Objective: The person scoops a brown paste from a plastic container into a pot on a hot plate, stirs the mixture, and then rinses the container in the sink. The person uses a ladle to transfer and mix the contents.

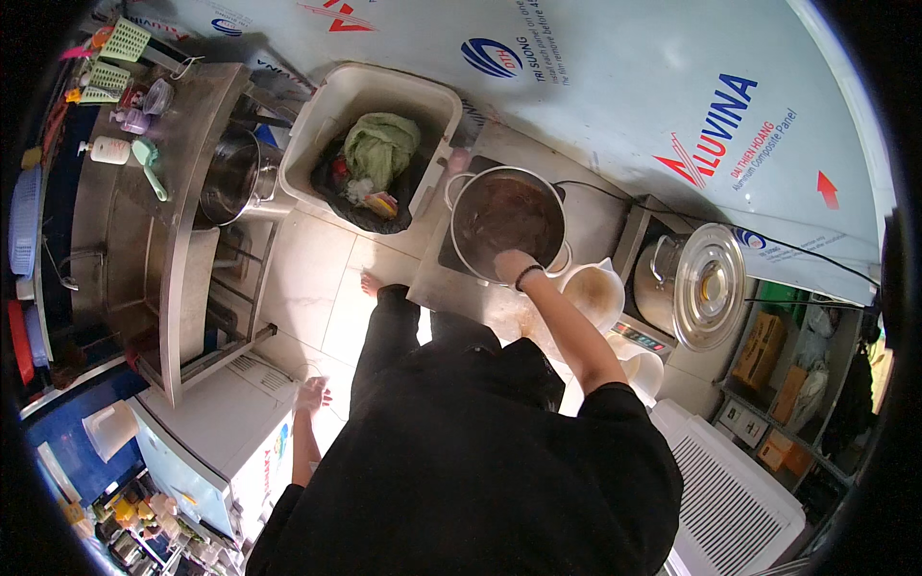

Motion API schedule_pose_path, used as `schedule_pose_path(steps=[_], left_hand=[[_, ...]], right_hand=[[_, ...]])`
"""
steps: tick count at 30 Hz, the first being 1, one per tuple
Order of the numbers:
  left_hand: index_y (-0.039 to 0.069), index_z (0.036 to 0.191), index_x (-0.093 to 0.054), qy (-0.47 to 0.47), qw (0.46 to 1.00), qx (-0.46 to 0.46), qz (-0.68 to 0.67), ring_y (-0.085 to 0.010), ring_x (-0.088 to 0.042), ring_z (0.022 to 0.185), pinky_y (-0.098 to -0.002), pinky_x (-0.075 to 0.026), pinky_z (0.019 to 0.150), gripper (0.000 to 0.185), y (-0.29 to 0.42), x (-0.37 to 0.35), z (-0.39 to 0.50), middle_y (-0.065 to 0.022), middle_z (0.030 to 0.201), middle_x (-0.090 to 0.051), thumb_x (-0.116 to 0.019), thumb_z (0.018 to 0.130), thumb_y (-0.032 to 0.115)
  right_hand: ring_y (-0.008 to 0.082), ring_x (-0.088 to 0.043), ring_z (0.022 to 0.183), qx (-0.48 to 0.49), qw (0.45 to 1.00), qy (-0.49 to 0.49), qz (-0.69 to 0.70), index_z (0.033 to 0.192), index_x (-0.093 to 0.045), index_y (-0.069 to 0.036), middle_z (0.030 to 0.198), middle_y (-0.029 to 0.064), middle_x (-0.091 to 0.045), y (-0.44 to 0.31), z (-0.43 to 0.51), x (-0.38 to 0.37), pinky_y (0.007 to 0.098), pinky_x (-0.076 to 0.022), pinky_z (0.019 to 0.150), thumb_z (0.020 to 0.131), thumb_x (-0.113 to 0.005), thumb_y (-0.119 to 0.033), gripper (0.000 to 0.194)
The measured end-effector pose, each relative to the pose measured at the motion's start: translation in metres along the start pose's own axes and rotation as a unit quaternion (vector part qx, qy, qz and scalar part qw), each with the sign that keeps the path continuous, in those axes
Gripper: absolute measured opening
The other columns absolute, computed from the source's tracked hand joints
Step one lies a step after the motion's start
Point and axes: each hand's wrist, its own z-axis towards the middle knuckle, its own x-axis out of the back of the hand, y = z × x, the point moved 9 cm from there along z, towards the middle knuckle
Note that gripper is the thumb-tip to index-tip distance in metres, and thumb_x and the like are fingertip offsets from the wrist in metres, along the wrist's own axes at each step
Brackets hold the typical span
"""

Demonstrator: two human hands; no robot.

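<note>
A large two-handled metal pot (510, 194) with dark brown liquid in it stands on a dark flat cooktop (452, 252). My right hand (516, 268), with a dark beaded bracelet at the wrist, is over the pot's near rim. Its fingers point into the pot, and whether they hold a utensil I cannot tell. Just right of that wrist is a white plastic pitcher (603, 288) with brown stains inside. Down at my left side, my left hand (313, 394) hangs beside a white chest freezer (229, 403), fingers loosely apart and holding nothing.
A grey bin (297, 162) with a black bag and green cloth stands left of the cooktop. Further left is a steel sink counter (205, 129). To the right, a lidded steel pot (655, 288) sits by a lit digital display (637, 337). A power cord (677, 214) runs along the wall.
</note>
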Motion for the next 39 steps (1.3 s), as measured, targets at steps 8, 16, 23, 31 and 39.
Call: schedule_pose_path(steps=[8, 16, 23, 31, 39], left_hand=[[0.004, 0.100, -0.046, -0.023, 0.999, 0.018, -0.015, -0.0172, -0.056, 0.056, -0.0283, -0.046, 0.045, 0.037, -0.024, -0.005, 0.007, -0.0094, 0.071, -0.054, -0.048, 0.082, 0.036], [0.004, 0.099, -0.047, -0.016, 0.999, -0.029, -0.017, -0.0165, -0.056, 0.054, -0.0273, -0.046, 0.045, 0.038, 0.008, 0.013, 0.006, -0.0093, 0.072, -0.055, -0.047, 0.082, 0.037], [0.003, 0.098, -0.047, -0.009, 1.000, -0.004, 0.005, -0.0169, -0.057, 0.055, -0.0279, -0.046, 0.046, 0.038, 0.000, 0.007, 0.006, -0.0094, 0.072, -0.055, -0.047, 0.082, 0.037], [0.004, 0.099, -0.048, -0.016, 0.999, 0.027, 0.022, -0.0168, -0.057, 0.055, -0.0281, -0.047, 0.046, 0.037, -0.009, 0.008, 0.008, -0.0088, 0.071, -0.055, -0.048, 0.081, 0.037], [0.004, 0.098, -0.048, -0.015, 1.000, -0.002, 0.016, -0.0168, -0.057, 0.055, -0.0277, -0.047, 0.046, 0.035, -0.002, 0.010, 0.024, -0.0088, 0.071, -0.055, -0.046, 0.083, 0.035]], right_hand=[[0.0248, -0.057, 0.088, -0.137, 0.983, -0.045, -0.114, 0.084, -0.062, -0.004, 0.093, 0.0128, -0.059, 0.050, -0.048, 0.050, 0.0325, -0.0458, 0.074, 0.077, -0.042, -0.013, 0.024], [0.0300, -0.056, 0.083, -0.105, 0.986, 0.120, 0.042, 0.083, -0.059, -0.006, 0.088, 0.0160, -0.059, 0.057, 0.004, 0.033, 0.0371, -0.0453, 0.073, 0.079, -0.038, -0.015, 0.023], [0.0278, -0.057, 0.082, 0.087, 0.989, -0.067, -0.102, 0.081, -0.062, -0.007, 0.084, 0.0129, -0.060, 0.059, -0.008, -0.031, 0.0361, -0.0447, 0.071, 0.079, -0.040, -0.023, 0.027], [0.0271, -0.056, 0.085, -0.011, 0.998, 0.011, -0.060, 0.075, -0.063, -0.003, 0.084, 0.0158, -0.059, 0.066, -0.014, -0.001, 0.0360, -0.0439, 0.074, 0.072, -0.043, -0.014, 0.023], [0.0130, -0.046, 0.055, -0.241, 0.757, 0.128, 0.593, 0.087, -0.061, -0.002, 0.073, 0.0037, -0.059, 0.112, -0.057, -0.024, 0.0250, -0.0379, 0.051, 0.077, -0.054, -0.017, 0.019]])
